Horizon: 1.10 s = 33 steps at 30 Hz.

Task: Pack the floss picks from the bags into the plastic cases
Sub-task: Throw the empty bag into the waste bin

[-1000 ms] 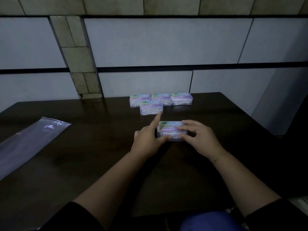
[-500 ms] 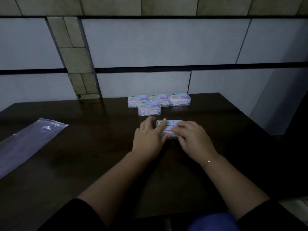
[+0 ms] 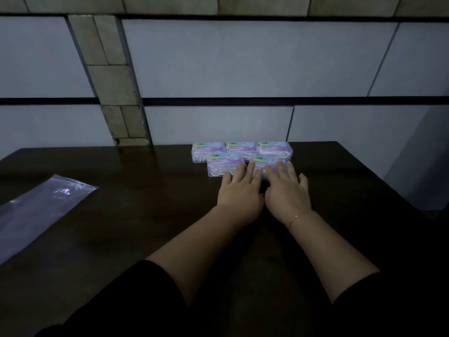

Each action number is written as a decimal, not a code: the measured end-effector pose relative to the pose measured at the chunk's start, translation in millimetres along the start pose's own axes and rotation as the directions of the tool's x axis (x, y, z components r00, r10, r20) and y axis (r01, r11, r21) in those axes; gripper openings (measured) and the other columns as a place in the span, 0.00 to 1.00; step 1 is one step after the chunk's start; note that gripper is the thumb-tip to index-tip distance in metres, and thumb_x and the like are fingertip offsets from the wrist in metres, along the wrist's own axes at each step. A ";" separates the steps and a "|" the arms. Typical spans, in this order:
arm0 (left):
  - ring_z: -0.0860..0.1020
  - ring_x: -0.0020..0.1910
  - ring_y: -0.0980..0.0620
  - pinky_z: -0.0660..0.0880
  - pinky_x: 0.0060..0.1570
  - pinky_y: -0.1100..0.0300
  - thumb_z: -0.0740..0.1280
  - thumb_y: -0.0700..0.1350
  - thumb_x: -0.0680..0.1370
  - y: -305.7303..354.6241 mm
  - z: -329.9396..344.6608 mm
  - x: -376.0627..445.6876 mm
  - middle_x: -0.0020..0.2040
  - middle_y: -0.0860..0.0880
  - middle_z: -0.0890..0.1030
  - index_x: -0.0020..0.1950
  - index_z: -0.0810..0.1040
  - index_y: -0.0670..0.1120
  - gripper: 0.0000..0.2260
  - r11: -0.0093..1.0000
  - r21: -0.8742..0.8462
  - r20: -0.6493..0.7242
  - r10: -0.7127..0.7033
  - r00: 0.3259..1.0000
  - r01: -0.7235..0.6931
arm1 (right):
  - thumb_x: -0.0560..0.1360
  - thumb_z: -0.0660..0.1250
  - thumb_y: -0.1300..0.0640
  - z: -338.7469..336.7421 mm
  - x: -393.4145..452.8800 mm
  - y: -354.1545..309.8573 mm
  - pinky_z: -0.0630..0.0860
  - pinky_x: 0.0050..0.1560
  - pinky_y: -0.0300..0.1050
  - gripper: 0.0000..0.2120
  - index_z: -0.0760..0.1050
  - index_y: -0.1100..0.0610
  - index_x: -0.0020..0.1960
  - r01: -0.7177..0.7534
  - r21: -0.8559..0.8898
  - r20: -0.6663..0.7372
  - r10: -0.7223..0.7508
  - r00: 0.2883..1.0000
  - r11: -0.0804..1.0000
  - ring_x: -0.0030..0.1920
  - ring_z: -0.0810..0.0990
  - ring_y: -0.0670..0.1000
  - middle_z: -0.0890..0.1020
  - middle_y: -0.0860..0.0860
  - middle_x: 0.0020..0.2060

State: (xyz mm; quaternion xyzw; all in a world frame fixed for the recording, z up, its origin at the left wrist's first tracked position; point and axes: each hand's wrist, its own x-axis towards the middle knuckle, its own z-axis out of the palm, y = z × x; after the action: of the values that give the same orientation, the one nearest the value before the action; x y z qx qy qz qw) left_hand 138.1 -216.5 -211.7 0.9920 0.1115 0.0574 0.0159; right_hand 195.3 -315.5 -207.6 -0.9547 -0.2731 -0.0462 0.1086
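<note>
Both hands are lying flat against the fifth case (image 3: 268, 164), fingers straight and spread, nothing curled round it. The left hand (image 3: 239, 188) is resting its fingertips on the near left of that case, the right hand (image 3: 286, 190) is covering its near right, and the two hands are sitting just beside each other. The fifth case is sitting in front of the back row (image 3: 241, 148), three filled cases side by side against the wall, and it is lining up just right of the front-left case (image 3: 224, 164), apparently touching it. Floss picks are showing white through the clear walls.

This reads as the placing step: a packed case being squared into the stack. By my judgement the next move is calling for the hands to lift off cleanly without dragging the case, then go looking for another bag and an empty case, though neither is showing here.

Well to the left of the fifth case, a flat, empty-looking plastic bag (image 3: 36, 215) is lying on the dark wooden table (image 3: 145, 215). Behind the cases, pale wall panels (image 3: 243, 62) with black seams and a strip of stone tile (image 3: 109, 79) are rising in dim light.
</note>
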 end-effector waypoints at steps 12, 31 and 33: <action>0.43 0.76 0.48 0.50 0.69 0.47 0.54 0.53 0.81 -75.0 -36.0 -110.7 0.78 0.48 0.43 0.78 0.46 0.53 0.28 0.952 -0.009 -0.102 -0.304 0.947 0.305 | 0.78 0.59 0.53 -3.0 -42.0 -114.3 0.46 0.73 0.59 0.28 0.55 0.47 0.75 0.332 0.110 -0.060 -0.327 0.943 0.937 0.76 0.46 0.55 0.54 0.52 0.76; 0.74 0.62 0.46 0.71 0.56 0.53 0.57 0.49 0.81 -231.3 -33.9 -290.4 0.69 0.46 0.70 0.74 0.61 0.49 0.21 0.551 -0.050 -0.118 -0.832 0.543 0.833 | 0.78 0.60 0.54 39.4 -77.7 -317.4 0.50 0.73 0.61 0.30 0.53 0.49 0.76 0.767 0.091 0.120 -0.772 0.624 0.635 0.76 0.50 0.55 0.56 0.53 0.76; 0.77 0.55 0.47 0.75 0.53 0.54 0.58 0.45 0.81 -237.5 -30.8 -295.9 0.60 0.48 0.77 0.65 0.72 0.51 0.14 0.553 -0.002 -0.159 -0.823 0.546 0.833 | 0.78 0.58 0.57 43.3 -73.8 -331.0 0.50 0.73 0.60 0.30 0.51 0.50 0.77 0.779 0.076 0.119 -0.782 0.612 0.622 0.76 0.51 0.54 0.57 0.52 0.76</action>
State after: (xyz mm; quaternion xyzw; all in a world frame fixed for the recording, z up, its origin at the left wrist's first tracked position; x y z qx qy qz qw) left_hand -204.2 -50.5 -224.3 0.8153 0.5688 0.1089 -0.0034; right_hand -41.9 -69.3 -200.3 -0.7408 -0.6682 -0.0193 0.0663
